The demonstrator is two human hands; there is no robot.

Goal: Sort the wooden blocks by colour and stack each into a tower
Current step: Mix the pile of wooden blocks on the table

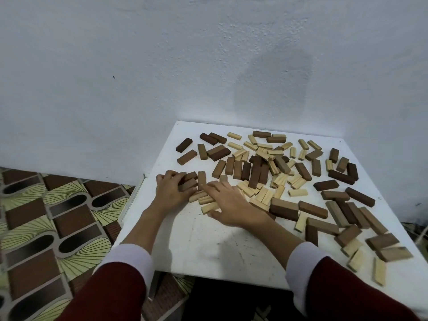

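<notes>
The person wears dark red sleeves [108,293] on both arms, each one ending in a wide white cuff [129,258] pushed up a little, so the forearms, both hands and the fingers are bare.

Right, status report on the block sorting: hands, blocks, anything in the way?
Left hand curled on brown blocks. Right hand flat over pale blocks. No towers yet; mixed pile spread across the table.
</notes>
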